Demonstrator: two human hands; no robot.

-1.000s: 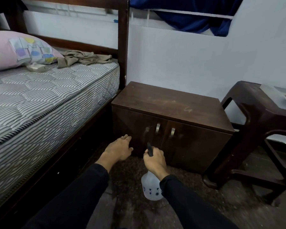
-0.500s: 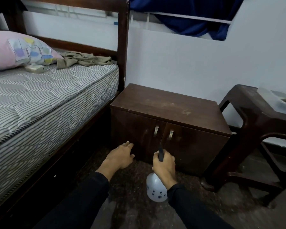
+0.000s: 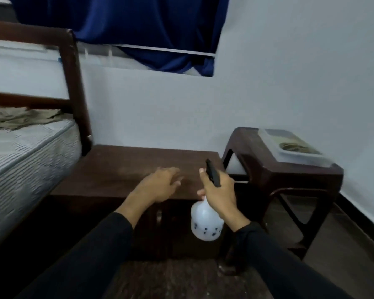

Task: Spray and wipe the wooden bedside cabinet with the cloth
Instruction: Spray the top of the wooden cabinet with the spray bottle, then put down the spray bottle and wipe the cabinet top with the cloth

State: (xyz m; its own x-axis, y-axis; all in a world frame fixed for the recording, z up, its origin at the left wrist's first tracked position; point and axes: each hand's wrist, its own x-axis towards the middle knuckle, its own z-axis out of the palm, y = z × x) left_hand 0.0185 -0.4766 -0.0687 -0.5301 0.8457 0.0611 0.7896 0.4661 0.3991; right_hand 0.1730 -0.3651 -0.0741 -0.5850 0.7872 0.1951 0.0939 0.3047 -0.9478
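Observation:
The dark wooden bedside cabinet (image 3: 121,169) stands against the white wall between the bed and a stool. My right hand (image 3: 218,190) grips a white spray bottle (image 3: 205,223) with a black trigger head, held over the cabinet's front right edge, nozzle pointing away. My left hand (image 3: 160,184) hovers just above the cabinet top near its front edge, fingers spread and holding nothing. An olive cloth (image 3: 20,119) lies crumpled on the mattress by the headboard.
The bed (image 3: 26,152) with a striped mattress and a dark wooden post sits left of the cabinet. A dark brown stool (image 3: 289,178) on the right carries a clear plastic container (image 3: 294,149). A blue curtain (image 3: 138,33) hangs above.
Both hands have risen from in front of the cabinet doors to the level of its top. The view has moved closer and lower, and it has turned right.

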